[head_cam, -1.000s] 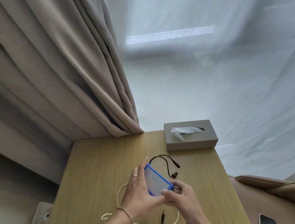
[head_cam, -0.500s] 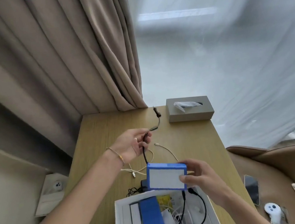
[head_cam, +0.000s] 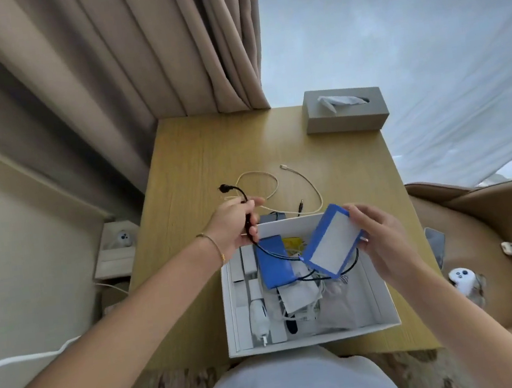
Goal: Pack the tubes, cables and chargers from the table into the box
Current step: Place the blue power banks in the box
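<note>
Head view: at the left, the left hand (head_cam: 236,225) is clenched round the black cable (head_cam: 243,205) above the counter (head_cam: 199,162), just beyond the far-left corner of the box (head_cam: 387,303). One plug end of that cable arcs up past the knuckles, and the rest trails down over the box rim to the blue-edged pack (head_cam: 331,242). The cable is judged light and limp; it is likely to spring and snag on the rim, so it is best taken near the plug and coiled before it is laid down.

In the middle of the counter, beyond the box, one cream cable (head_cam: 308,184) is seen lying loose in open loops, and a dark item, partly hidden, is seen against the far wall of the box. One box is counted, standing at the near edge of the counter. Inside it, a second blue pack (head_cam: 273,266) lies flat, with white chargers and wrapped pieces along the left wall; their number cannot be told.

To the right, the blue-edged pack is held tilted over the box by the right hand (head_cam: 380,243), pinched along its right edge. It is judged flat, stiff and rather slick, of modest weight, and best held by its long edges. One tissue box (head_cam: 346,115) stands at the far-right corner of the counter.
</note>
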`<state>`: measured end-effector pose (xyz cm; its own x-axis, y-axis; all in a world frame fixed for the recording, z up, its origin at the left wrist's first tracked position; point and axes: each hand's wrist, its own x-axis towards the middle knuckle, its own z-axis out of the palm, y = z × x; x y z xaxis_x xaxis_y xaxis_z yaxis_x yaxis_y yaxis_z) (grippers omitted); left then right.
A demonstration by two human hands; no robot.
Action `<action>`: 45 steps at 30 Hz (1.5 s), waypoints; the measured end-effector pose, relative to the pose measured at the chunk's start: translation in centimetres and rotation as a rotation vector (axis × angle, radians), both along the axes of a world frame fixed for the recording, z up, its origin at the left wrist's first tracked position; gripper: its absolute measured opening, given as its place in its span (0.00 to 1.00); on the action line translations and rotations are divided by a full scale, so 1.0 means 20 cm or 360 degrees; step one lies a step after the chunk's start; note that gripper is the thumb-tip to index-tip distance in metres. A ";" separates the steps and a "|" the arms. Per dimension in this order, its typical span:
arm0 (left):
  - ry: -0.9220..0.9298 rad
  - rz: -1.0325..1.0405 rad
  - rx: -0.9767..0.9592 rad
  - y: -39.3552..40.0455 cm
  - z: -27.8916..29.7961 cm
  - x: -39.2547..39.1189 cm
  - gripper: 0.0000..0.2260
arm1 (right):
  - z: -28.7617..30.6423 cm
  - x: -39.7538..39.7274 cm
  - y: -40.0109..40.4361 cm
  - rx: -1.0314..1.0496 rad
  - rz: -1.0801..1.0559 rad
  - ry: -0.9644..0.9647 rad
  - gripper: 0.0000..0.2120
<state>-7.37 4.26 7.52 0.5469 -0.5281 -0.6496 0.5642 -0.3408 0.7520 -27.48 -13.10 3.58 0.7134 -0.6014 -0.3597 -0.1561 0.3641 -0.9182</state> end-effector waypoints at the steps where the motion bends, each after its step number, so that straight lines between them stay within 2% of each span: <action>1: -0.0093 -0.0094 0.0058 0.03 -0.02 -0.05 0.11 | -0.01 -0.01 0.01 -0.0055 0.0022 0.0047 0.15; 4: -0.0337 -0.0376 0.0189 0.10 -0.07 -0.19 0.11 | -0.02 -0.03 0.04 -0.0232 0.0185 0.0195 0.14; 6: -0.0606 -0.0613 0.0328 0.14 -0.11 -0.27 0.10 | -0.03 -0.04 0.05 -0.0380 0.0342 0.0327 0.15; 8: -0.0910 -0.0858 0.0471 0.17 -0.16 -0.32 0.10 | -0.06 -0.05 0.06 -0.0590 0.0496 0.0463 0.10; 10: -0.1051 -0.0955 0.0511 0.19 -0.19 -0.37 0.09 | -0.08 -0.07 0.07 -0.0697 0.0634 0.0582 0.07; 16: -0.1145 -0.1033 0.0599 0.18 -0.22 -0.41 0.12 | -0.14 -0.09 0.08 -0.0845 0.1032 0.0796 0.10; 23: -0.1078 -0.1329 0.0704 0.10 -0.26 -0.51 0.19 | -0.16 -0.02 0.05 -0.1409 0.1298 0.0952 0.11; 30: -0.1327 -0.1829 0.0810 0.05 -0.43 -0.62 0.12 | -0.22 -0.03 0.10 -0.1850 0.1451 0.1179 0.10; 33: -0.1370 -0.1863 0.0907 0.03 -0.50 -0.61 0.07 | -0.23 -0.03 0.11 -0.1951 0.1459 0.1230 0.10; 39: -0.1518 -0.1698 0.1007 0.00 -0.57 -0.60 0.08 | -0.26 -0.04 0.13 -0.2050 0.1405 0.1256 0.07; 45: -0.1823 -0.1646 0.0917 -0.01 -0.55 -0.64 0.09 | -0.26 -0.03 0.11 -0.2032 0.1402 0.1273 0.09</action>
<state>-20.24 4.13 -3.41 0.4418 -0.7987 -0.4086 -0.7921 -0.5611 0.2404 -28.10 -10.81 -1.66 0.8534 -0.3270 -0.4060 -0.4118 -0.9004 -0.1405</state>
